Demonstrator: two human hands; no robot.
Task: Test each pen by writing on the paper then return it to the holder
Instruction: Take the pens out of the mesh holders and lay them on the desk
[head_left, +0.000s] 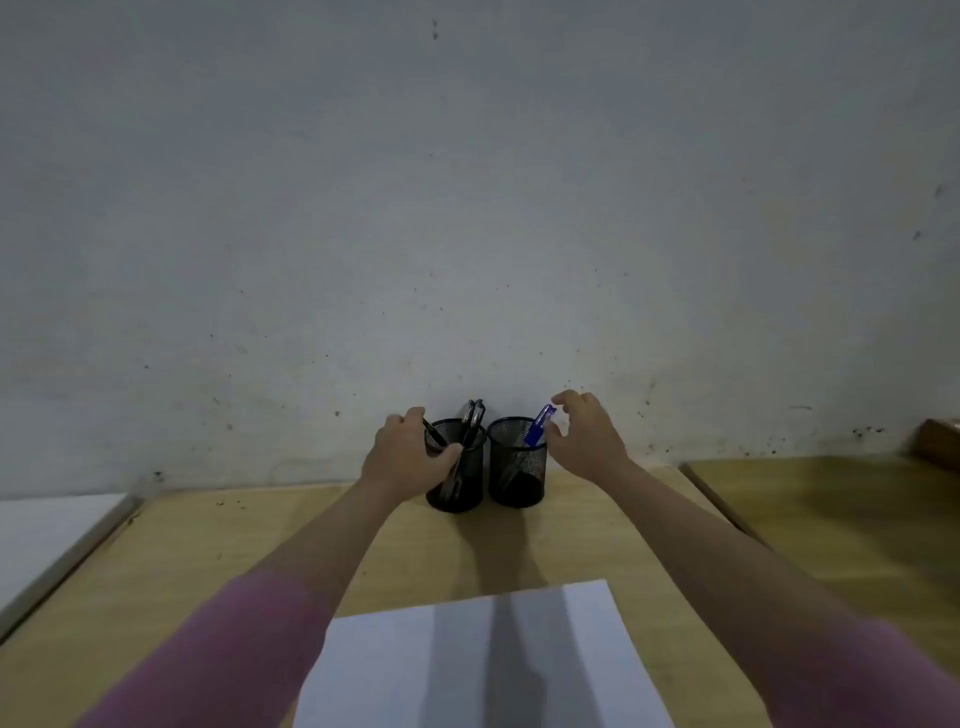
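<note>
blue pen (539, 427) in right mesh holder (517, 470), long axis tilted, top up-right | right hand (587, 441) beside it, grip spread, holding nothing | left hand (402, 457) grip curled round left mesh holder (457, 480) | paper (483, 660) on counter (156, 571) | no writing legible

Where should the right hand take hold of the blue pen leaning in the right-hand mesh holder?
Probably at the blue pen's upper end, the only part clear of the right holder's rim. It tilts toward the right hand, so a thumb-and-finger pinch from the right and above suits, then a pull along the tilt.
</note>
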